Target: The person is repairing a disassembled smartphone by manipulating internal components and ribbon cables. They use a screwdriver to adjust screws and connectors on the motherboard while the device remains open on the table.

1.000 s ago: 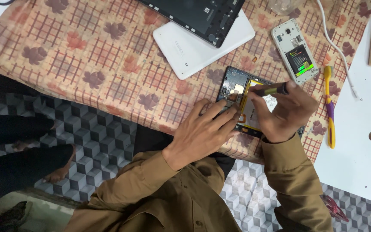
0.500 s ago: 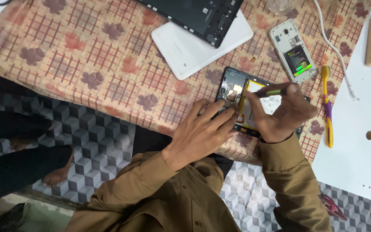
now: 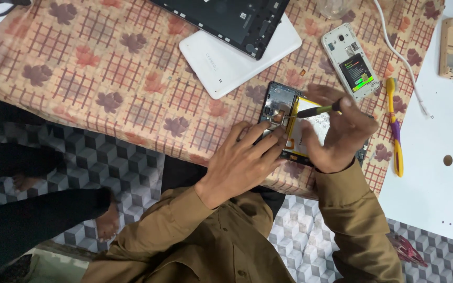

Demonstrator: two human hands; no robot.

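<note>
Your left hand [image 3: 242, 160] lies w/ fingers spread flat on 1 opened phone [image 3: 289, 123] at the cloth's [image 3: 106, 68] near edge. Right hand [image 3: 342, 139] pinches 1 screwdriver [image 3: 318, 110], tip over it. 1 more phone [image 3: 353, 62], 2 tablets [image 3: 237, 50] nearby.

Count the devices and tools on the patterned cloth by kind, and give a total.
Opened phones: 2 (one under the hands, one white)
Tablets: 2 (black, white)
Screwdrivers: 1, in right hand
Toothbrushes: 1
Total: 6
</note>
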